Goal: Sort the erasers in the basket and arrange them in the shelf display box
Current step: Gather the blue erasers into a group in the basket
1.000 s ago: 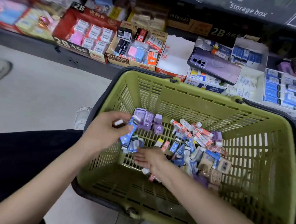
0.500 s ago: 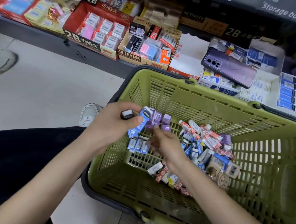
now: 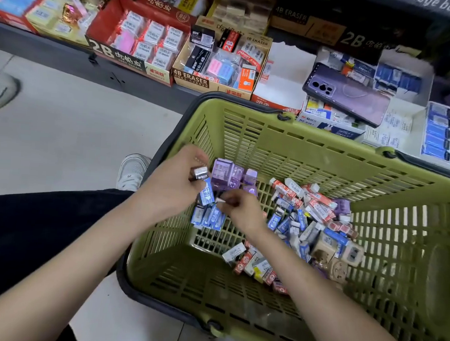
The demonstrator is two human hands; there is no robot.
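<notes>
- Far left, your dark trouser leg [image 3: 31, 224] lies over the pale tiled floor [image 3: 63, 121]; a white lace-up sneaker [image 3: 133, 171] shows past it, just beside the basket's left corner.
- Above, on the low dark shelf [image 3: 54, 52], stands a red cardboard display box marked 2B [image 3: 137, 33]; it is packed with white and pink wrapped erasers.
- Your left hand [image 3: 170, 190] hovers over the basket's left wall; its grip is curled round a black-sleeved eraser [image 3: 199, 172] at the thumb, and a blue-and-white sleeved eraser [image 3: 206, 194] pokes down from the fingers.
- A tan cardboard box marked 4B ERASER [image 3: 220, 64] stands against the red box's right side, holding mixed packets.
- Pale purple boxed erasers [image 3: 227, 175] sit in the basket, just right of your left thumb.
- Your right hand [image 3: 238, 209] meets the left one; thumb and forefinger pinch a small white-ended piece [image 3: 220, 200], too small to identify.
- Both hands are inside the green slatted plastic basket [image 3: 326, 135], which rests on the floor against the shelf.
- The loose heap of red, blue and white erasers [image 3: 307, 223] lies on the basket floor, right of your right wrist.
- A purple smartphone [image 3: 347, 94] lies face down across the white boxes on the shelf.
- Far right, a white open box [image 3: 442, 136] holds rows of blue-sleeved erasers.
</notes>
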